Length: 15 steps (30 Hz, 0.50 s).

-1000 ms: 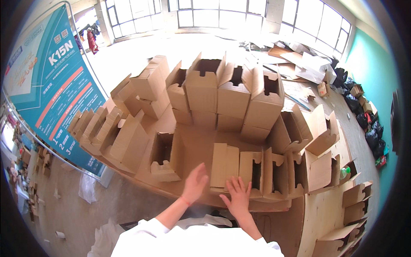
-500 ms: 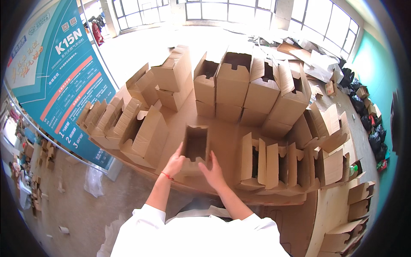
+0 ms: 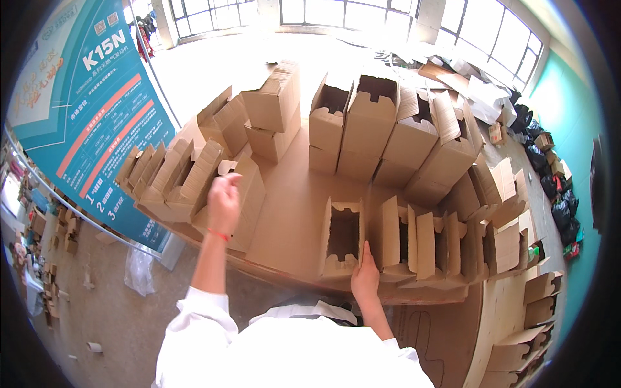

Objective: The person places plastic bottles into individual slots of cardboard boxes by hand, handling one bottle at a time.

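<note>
My right hand [image 3: 366, 277] is at the near right corner of an open-topped brown cardboard box [image 3: 328, 266], gripping its side wall, with one finger lying up along the outside. This box stands upright on the table, left of a row of similar boxes [image 3: 391, 258]. On the left, my left hand [image 3: 224, 196] is at the top edge of another cardboard box [image 3: 249, 210], its fingers bent over that edge and slightly blurred. A red string circles the left wrist.
More upright boxes [image 3: 365, 123] stand stacked at the back of the cardboard-covered table [image 3: 294, 194], with others [image 3: 169, 174] along its left edge. A blue banner stand [image 3: 97, 110] rises at the left. Black bags [image 3: 569, 210] line the right wall.
The box both hands held in front of me now stands farther right, beside the row. My right hand moved right with it; my left hand let go and reached left to another box.
</note>
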Available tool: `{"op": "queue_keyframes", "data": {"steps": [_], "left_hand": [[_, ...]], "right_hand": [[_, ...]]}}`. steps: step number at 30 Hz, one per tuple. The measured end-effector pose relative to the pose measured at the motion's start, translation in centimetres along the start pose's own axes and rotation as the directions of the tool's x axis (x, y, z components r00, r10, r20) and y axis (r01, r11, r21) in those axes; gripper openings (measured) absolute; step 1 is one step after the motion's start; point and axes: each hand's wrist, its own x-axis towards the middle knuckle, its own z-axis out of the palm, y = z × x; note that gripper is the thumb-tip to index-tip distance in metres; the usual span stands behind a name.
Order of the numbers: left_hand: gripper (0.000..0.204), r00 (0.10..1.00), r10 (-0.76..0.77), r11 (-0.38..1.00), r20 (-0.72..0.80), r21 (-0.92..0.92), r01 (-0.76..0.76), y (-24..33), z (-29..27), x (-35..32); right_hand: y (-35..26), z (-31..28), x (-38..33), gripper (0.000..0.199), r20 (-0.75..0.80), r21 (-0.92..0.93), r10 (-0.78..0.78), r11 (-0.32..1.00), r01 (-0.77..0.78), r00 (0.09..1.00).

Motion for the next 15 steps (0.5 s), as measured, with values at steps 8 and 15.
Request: {"op": "queue_keyframes", "data": {"steps": [8,15], "left_hand": [[0.025,0.547,-0.331,0.943,0.768,0.294,0.157,-13.9,-3.9,1.9],[0.021,0.497,-0.479,0.782,0.723,0.609,-0.133,-8.4,-3.4,4.1]], "right_hand": [[-0.4,-0.1,-0.1,0.069,0.031,0.025,0.033,0.999,-0.034,0.999],[-0.2,0.5,-0.1,0.072,0.027,-0.044,0.014,0.999,-0.013,1.0]]}}
